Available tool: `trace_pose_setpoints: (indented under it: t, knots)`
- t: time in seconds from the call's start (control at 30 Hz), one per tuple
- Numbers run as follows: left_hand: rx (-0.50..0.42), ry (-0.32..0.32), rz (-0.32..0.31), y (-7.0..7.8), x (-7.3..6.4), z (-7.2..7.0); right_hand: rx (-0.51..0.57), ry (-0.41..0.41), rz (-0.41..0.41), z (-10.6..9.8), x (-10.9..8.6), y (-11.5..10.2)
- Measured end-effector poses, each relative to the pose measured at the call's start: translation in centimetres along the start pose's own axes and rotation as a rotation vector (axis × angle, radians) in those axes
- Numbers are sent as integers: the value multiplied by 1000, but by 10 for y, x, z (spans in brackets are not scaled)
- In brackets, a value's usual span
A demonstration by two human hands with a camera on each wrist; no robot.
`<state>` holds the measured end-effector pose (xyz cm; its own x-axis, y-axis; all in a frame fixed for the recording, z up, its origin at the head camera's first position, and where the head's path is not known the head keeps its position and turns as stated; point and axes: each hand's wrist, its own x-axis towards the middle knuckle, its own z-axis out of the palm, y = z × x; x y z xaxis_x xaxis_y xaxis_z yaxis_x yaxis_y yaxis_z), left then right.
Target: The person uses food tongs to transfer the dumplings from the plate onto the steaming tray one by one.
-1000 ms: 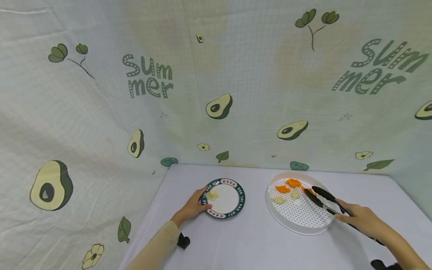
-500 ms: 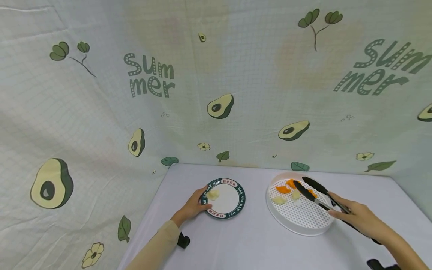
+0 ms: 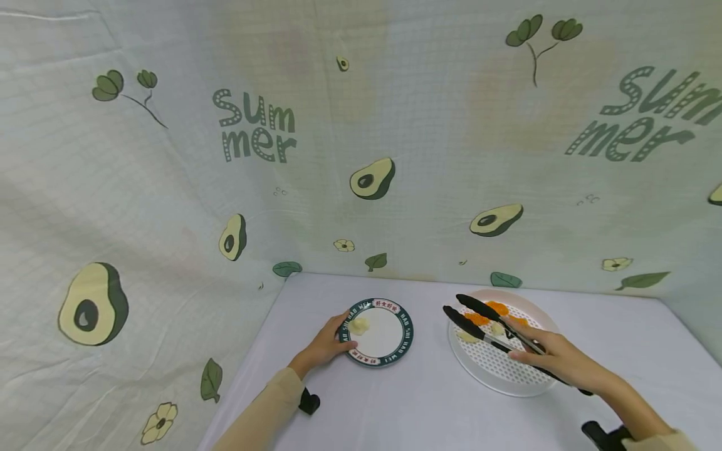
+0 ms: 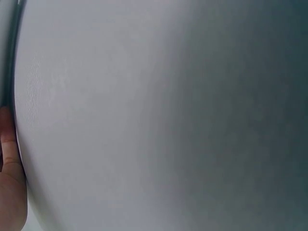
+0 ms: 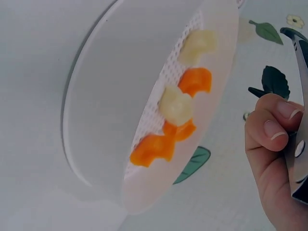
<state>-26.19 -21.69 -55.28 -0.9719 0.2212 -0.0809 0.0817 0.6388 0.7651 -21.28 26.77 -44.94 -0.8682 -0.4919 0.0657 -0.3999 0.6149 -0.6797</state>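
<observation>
My left hand [image 3: 325, 342] grips the left rim of a white plate [image 3: 383, 338] with a dark green lettered border, thumb on top. A pale yellow dumpling-like piece [image 3: 358, 325] lies on the plate near that hand. My right hand [image 3: 558, 357] holds black-tipped metal tongs [image 3: 465, 324] over a round white perforated steamer tray [image 3: 485, 379]. The tong tips are spread, with nothing visible between them. In the tray lie several orange pieces [image 5: 151, 149] and pale yellow pieces [image 5: 175, 106], partly covered by the tongs in the head view.
A white tabletop [image 3: 395, 407] carries the plate at left and the tray at right, with a gap between. Behind it hangs a cloth [image 3: 417, 238] printed with avocados and leaves. Black wrist straps [image 3: 309, 401] show below the hands.
My right hand has moved the tongs leftward across the tray, from its right side to its left edge. My left hand stays on the plate. The head view has shifted slightly.
</observation>
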Motion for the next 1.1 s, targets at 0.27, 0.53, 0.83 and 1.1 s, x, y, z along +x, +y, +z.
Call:
trace_pose_setpoints:
  t: [0.27,0.53,0.83,1.1]
  knots:
    - [-7,3,-6,3,-3,-1,-20,-17,-142,20,27,-12]
    - [12,2,-13,1,0,-2,10,-159,-184,42,63,-31]
    - [11,-3,-6,0,2,0,28,-255,-164,73,105,-44]
    - [21,-5,2,-1,2,-1,81,-293,-150,99,127,-46]
